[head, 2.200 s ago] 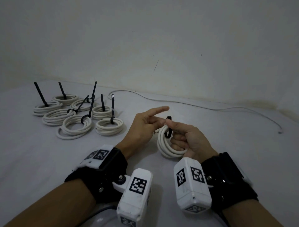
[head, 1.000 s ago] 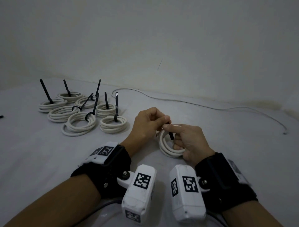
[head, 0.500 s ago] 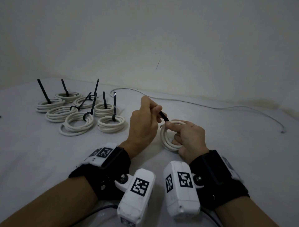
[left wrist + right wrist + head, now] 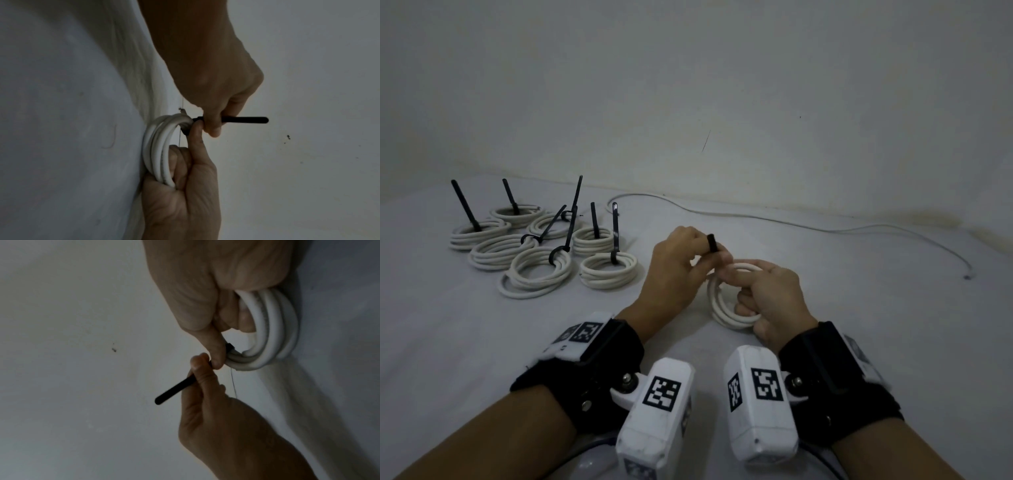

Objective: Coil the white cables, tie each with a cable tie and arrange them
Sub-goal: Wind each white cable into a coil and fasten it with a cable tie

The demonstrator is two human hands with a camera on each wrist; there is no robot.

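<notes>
A small coil of white cable (image 4: 726, 310) rests on edge on the white surface (image 4: 859, 325) in front of me. My right hand (image 4: 743, 291) grips it from the right, the index fingertip pressing the black cable tie's head against the coil's top. My left hand (image 4: 714, 255) pinches the black cable tie (image 4: 711, 242) just above that head; the tail sticks up past the fingers. In the left wrist view, my left hand (image 4: 213, 125) pinches the tie (image 4: 246, 119) beside the coil (image 4: 158, 151). The right wrist view shows my right hand (image 4: 218, 353), the coil (image 4: 273, 331) and the tie's tail (image 4: 174, 392).
Several tied white coils (image 4: 541, 253) with black tie tails standing up lie grouped at the back left. A long loose white cable (image 4: 791, 224) runs along the foot of the wall (image 4: 688, 85) to the right.
My left hand went from an outstretched index finger to pinching the tie's tail and has drawn it upward. The tie's loop has closed up against the coil, which my right hand kept holding.
</notes>
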